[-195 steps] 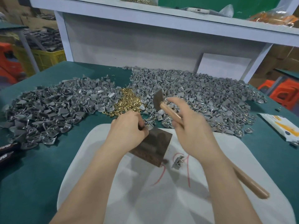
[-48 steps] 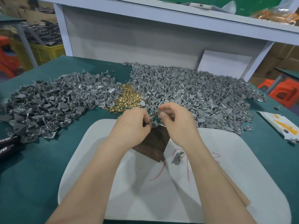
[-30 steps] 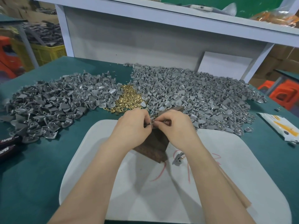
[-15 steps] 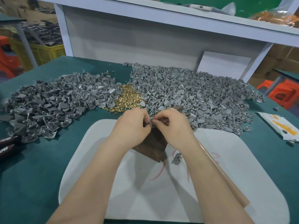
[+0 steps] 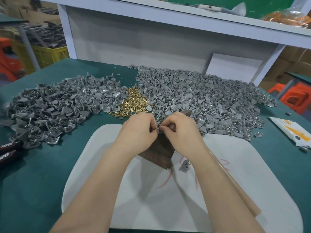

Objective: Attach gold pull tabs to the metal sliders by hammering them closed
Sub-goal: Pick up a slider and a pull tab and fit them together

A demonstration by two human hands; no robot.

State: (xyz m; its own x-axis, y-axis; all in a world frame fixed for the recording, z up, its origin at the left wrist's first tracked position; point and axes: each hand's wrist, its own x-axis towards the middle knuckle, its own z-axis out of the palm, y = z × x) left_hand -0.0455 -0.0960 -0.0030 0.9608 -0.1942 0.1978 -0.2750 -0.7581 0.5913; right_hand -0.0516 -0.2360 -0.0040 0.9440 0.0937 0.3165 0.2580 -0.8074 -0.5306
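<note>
- Broadly, a green tabletop [image 5: 42, 182] filled the view, with a white shelf unit standing along its far edge.
- A white mat [image 5: 235, 190] with rounded corners lay on the near middle of the tabletop, marked with a few red scribbles.
- The larger heap of grey sliders [image 5: 210, 98] spread across the far right, its near edge reaching the mat's far right corner.
- A second heap of grey sliders [image 5: 58, 106] covered the far left of the tabletop.
- Both forearms reached forward over the mat; the left hand [image 5: 138, 132] and right hand [image 5: 181, 132] met above the block's far end with their fingers curled.
- A wooden-handled hammer [image 5: 249, 203] ran under the right forearm, its dark head showing just beyond that hand's knuckles; whether the hand gripped it could not be told.
- A dark brown block [image 5: 161, 155] sat on the mat's far part, partly hidden under both hands.
- The gold pull tabs [image 5: 133, 103] lay in a small pile between the two grey heaps, just beyond the left hand.
- A white and yellow packet [image 5: 292, 130] lay near the right edge.
- Two black handles [image 5: 8, 150] with white lettering lay at the left edge.
- One loose slider [image 5: 184, 165] rested on the mat beside the block's near corner.
- Between the fingertips of both hands, a small grey slider [image 5: 157, 130] was pinched; any tab on it was too small to make out.
</note>
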